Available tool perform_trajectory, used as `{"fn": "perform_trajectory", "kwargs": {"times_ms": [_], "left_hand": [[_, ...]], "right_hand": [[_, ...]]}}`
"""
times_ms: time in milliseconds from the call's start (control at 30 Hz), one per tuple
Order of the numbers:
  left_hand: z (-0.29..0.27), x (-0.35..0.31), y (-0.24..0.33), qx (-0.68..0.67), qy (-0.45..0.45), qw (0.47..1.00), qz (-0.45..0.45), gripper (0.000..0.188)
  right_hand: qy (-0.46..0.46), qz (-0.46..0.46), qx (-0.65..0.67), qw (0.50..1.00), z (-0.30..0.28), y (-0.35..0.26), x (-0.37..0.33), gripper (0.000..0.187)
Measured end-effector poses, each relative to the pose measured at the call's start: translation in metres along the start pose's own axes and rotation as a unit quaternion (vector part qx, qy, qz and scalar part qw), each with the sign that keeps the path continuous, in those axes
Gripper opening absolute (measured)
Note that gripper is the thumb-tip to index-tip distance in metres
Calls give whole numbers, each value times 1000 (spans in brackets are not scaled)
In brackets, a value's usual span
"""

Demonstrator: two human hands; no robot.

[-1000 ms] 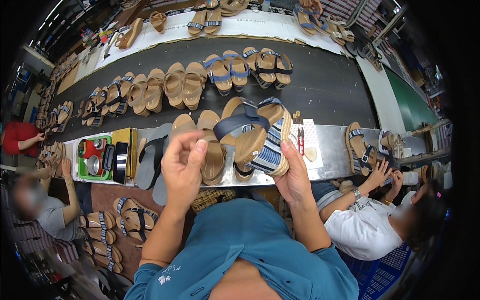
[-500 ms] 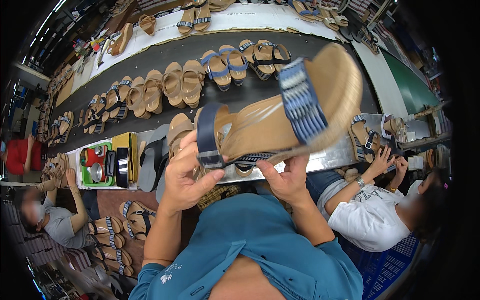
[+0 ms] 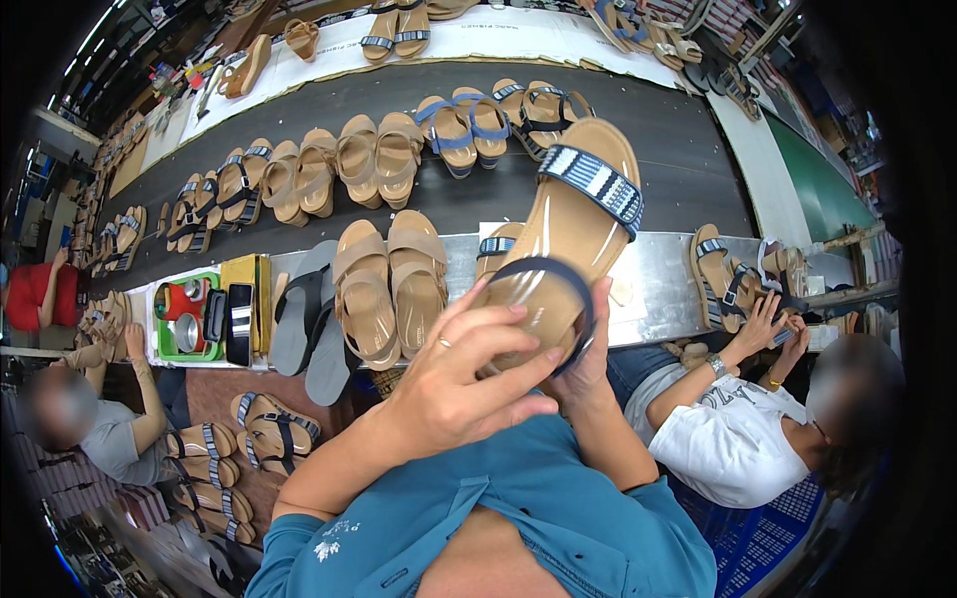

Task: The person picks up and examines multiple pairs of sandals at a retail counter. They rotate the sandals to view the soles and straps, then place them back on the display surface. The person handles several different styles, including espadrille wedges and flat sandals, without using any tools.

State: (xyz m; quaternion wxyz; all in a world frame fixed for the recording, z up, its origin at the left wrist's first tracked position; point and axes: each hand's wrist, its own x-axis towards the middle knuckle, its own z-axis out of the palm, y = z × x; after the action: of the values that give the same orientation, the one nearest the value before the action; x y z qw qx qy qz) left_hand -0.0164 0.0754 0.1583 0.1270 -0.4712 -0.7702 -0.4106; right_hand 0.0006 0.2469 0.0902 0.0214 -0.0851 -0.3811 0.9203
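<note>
— Crowded, that metal surface (image 3: 658, 274): tan sandal pairs (image 3: 391, 284) at its near edge, little free room.

— Both hands, left hand (image 3: 469, 374) and right hand (image 3: 588, 364), have fingers wrapped round a tan wedge sandal with striped blue strap (image 3: 573, 234), raised above it.

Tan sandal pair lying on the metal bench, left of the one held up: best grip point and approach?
Take one sandal of the pair by its sides at the narrow middle, between the two straps, coming from above. It lies flat, sole down, on the metal bench. Its neighbour touches it, so fingers probably fit better gripping toe and heel.
</note>
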Motion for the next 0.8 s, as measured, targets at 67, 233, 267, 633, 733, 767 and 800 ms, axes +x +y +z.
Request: {"fn": "perform_trajectory", "kwargs": {"times_ms": [67, 233, 267, 633, 733, 767, 800], "left_hand": [[5, -6, -4, -120, 154, 977, -90, 42], [0, -4, -9, -465, 107, 800, -364, 52], [0, -5, -9, -523, 102, 772, -348, 48], [14, 1, -1, -477, 49, 820, -311, 54], [29, -10, -38, -349, 56, 852, -386, 44], [35, -16, -54, -282, 53, 860, -421, 41], [42, -29, -71, -230, 52, 871, -432, 37]], "right_hand": [[13, 53, 76, 996, -5, 0, 1, 71], [-17, 27, 38, 999, -2, -4, -4, 61], [-44, 55, 96, 993, -7, -6, -4, 59], [-68, 136, 349, 925, -36, 8, -1, 74], [-59, 95, 132, 985, -87, 7, 15, 77], [-45, 126, 111, 985, -112, 8, 18, 74], [12, 97, 19, 995, -125, 19, 15, 69]]}}
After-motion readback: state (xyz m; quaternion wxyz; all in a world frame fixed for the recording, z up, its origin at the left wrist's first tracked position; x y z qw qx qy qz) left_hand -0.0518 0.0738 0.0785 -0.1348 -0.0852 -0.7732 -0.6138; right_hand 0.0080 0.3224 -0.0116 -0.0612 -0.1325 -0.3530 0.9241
